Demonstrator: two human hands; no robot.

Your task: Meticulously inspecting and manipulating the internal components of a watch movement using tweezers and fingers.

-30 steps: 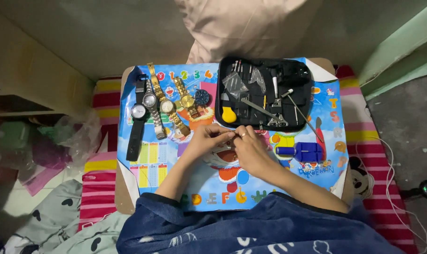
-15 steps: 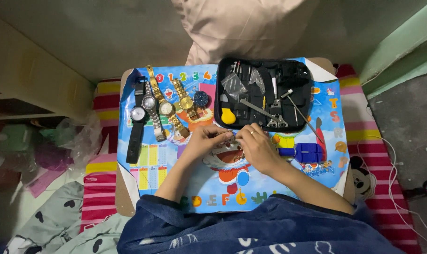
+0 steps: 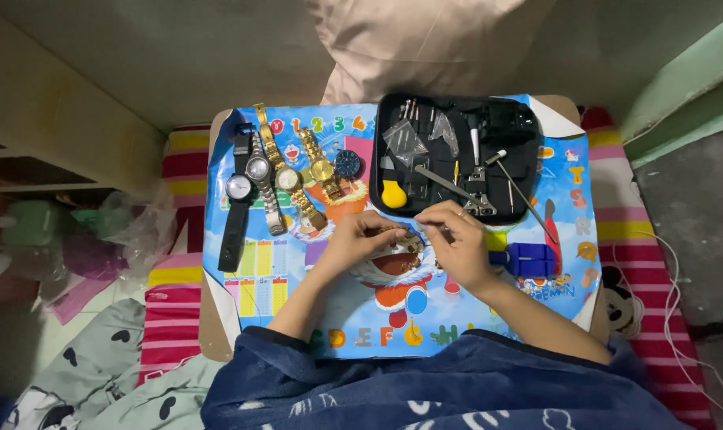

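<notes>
Gold-coloured metal watch band (image 3: 407,241) sits at the centre of the frame, pinched between both hands just above the colourful cartoon-printed mat (image 3: 314,279) that covers the small table. Left hand (image 3: 356,241) is curled tight, fingertips closed on the band's left end; right hand (image 3: 455,237) is curled too, its fingers narrowed onto the right end, the two hands almost touching. How the band's far side lies is hidden by the fingers. Down at the bottom edge, dark blue patterned sleeves (image 3: 425,390) fill the near foreground.

Just right of the right hand, a small blue plastic block tool (image 3: 531,259) lies on the mat. Moving up, an open black tool case (image 3: 455,155) holds a yellow-handled tool (image 3: 393,193), slim metal tools and clear plastic bags (image 3: 403,141). Over at upper left, four wristwatches lie side by side: a black-strapped one (image 3: 236,209), a silver metal one (image 3: 262,181), and two gold ones (image 3: 298,179), with a loose dark blue dial (image 3: 347,163) beside them. Farthest out, top of frame, a beige pillow (image 3: 425,40) rests against the table's far edge.
</notes>
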